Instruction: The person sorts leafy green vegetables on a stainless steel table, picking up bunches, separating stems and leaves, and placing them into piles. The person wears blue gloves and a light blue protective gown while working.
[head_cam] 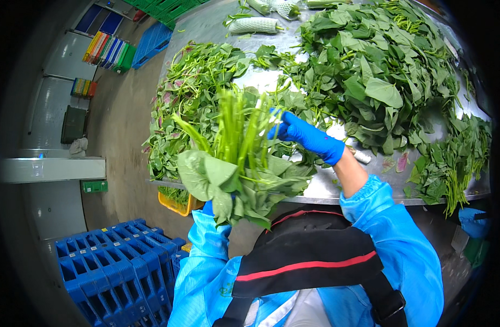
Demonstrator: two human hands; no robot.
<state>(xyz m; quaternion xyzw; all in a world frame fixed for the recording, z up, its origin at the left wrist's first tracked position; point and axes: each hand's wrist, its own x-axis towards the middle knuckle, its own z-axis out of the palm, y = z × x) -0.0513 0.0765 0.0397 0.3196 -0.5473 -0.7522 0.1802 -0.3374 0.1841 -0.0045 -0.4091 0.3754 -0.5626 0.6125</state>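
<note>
A bunch of leafy greens [233,139] is held up in front of me, cut stems pointing away and broad leaves towards me. My left hand [208,208], in a blue glove, grips it from below and is mostly hidden by the leaves. Beside the stems is my right hand [309,137], also gloved in blue, with its fingers bent at their right side. Something whitish shows by those fingertips; whether they pinch it or a stem is unclear. Under the bunch, a metal table [270,79] carries loose greens, some with reddish-purple leaves [167,97].
A large heap of greens [372,77] covers the table's right side, with a smaller pile [454,163] near its front edge. Net-wrapped vegetables [252,25] lie at the back. Blue pallets [115,261] and a yellow crate [174,205] stand on the left.
</note>
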